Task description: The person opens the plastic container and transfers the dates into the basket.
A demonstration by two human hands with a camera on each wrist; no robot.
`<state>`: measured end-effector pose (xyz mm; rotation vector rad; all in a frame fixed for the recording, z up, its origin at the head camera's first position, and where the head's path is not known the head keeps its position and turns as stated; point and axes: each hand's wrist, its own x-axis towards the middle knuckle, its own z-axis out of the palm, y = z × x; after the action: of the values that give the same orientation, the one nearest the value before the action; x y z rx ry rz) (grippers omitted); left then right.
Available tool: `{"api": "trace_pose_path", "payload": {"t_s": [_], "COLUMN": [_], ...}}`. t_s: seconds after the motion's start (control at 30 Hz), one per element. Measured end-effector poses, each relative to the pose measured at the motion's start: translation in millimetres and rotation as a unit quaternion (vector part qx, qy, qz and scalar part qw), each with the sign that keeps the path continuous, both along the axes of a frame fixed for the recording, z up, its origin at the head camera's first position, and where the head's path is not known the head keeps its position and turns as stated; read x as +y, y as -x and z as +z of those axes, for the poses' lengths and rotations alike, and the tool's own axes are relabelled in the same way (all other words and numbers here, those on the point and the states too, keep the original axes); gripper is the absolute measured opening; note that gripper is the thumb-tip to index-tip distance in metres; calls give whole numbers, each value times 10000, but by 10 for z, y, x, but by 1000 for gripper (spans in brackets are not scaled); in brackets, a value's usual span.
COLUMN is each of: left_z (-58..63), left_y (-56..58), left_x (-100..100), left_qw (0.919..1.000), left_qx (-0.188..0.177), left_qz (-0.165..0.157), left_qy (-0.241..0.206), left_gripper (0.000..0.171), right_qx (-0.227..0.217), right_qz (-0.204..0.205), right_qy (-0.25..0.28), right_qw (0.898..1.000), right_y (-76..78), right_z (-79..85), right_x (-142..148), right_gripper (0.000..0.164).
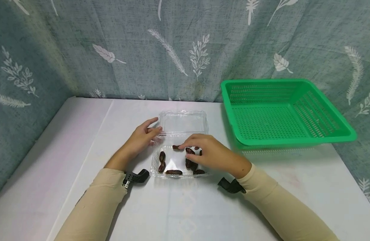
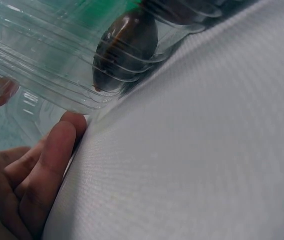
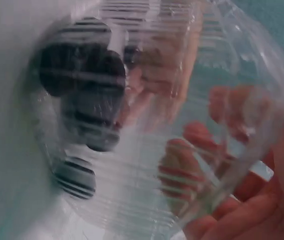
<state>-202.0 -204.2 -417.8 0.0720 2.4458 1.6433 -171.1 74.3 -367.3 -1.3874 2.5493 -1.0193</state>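
A clear plastic clamshell box (image 1: 170, 157) stands on the table with its lid (image 1: 185, 122) folded back. Several brown dates lie inside: two along the left wall, one long date (image 1: 174, 172) at the front, and a cluster (image 1: 190, 160) at the right. My left hand (image 1: 143, 135) rests against the box's left side near the hinge, fingers loosely bent. My right hand (image 1: 207, 150) reaches over the box, index fingertip touching a date (image 1: 176, 147) by the back wall. Its thumb is apart from that date, above the cluster. The hand hides part of the right side.
A green plastic basket (image 1: 272, 120) stands at the back right of the white table (image 1: 143, 207). Patterned grey-green cloth (image 1: 143, 50) hangs behind the table and along its left side. A black mount sits on each wrist.
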Motion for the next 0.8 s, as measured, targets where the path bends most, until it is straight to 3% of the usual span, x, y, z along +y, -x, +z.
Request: {"api": "trace_pose_path", "payload": {"t_s": [0.13, 0.33, 0.43, 0.63, 0.8], "left_z": [-2, 16, 15, 9, 3], "left_y": [-10, -2, 5, 13, 7], "left_x": [-1, -4, -3, 0, 7], "left_qw": [10000, 10000, 10000, 10000, 10000], "left_qx": [-25, 33, 0, 17, 19], "left_qz": [-7, 39, 12, 4, -32], "left_qy": [2, 60, -9, -32, -83], "left_gripper": [67, 66, 65, 66, 66], "right_qx": [-96, 188, 475, 1450, 1469], "right_qz": [150, -128, -289, -675, -780], "right_qy": [-557, -1255, -1297, -1146, -1324], "right_qw": [9983, 9918, 9900, 9805, 9771], "right_y": [-26, -36, -30, -4, -13], "right_z": [-28, -30, -49, -107, -112], "right_x": [-27, -40, -39, -41, -41], "right_gripper": [28, 28, 27, 21, 22]}}
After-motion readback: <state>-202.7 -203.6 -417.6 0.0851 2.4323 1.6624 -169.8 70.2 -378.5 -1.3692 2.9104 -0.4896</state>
